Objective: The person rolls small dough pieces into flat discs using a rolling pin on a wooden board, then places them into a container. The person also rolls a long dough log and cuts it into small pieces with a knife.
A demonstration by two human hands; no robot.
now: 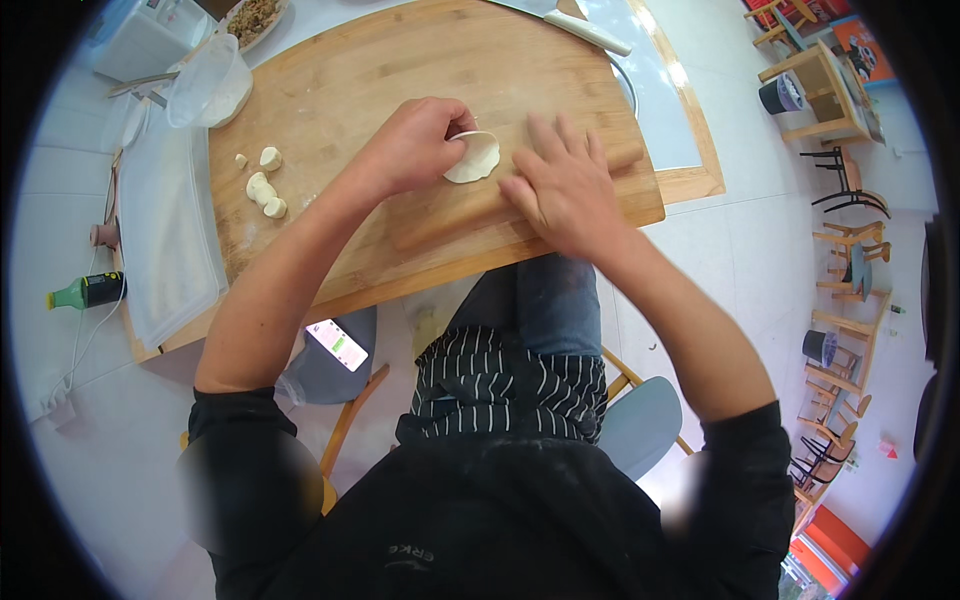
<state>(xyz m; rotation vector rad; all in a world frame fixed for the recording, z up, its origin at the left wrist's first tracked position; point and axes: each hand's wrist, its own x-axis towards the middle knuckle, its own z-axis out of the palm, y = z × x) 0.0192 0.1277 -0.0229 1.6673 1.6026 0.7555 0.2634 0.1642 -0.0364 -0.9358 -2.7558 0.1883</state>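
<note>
My left hand pinches the left edge of a thin round dough wrapper, which lies near the middle of the wooden board. My right hand, fingers spread, rests flat over a wooden rolling pin. The pin lies aslant along the board's near side, its right end showing past my fingers and its middle hidden under my palm. Several small dough pieces sit on the board to the left of my left forearm.
A clear plastic tub with white powder stands at the board's far left, near a bowl of brown crumbly filling. A knife lies at the far right edge. A lit phone rests on a chair below the table.
</note>
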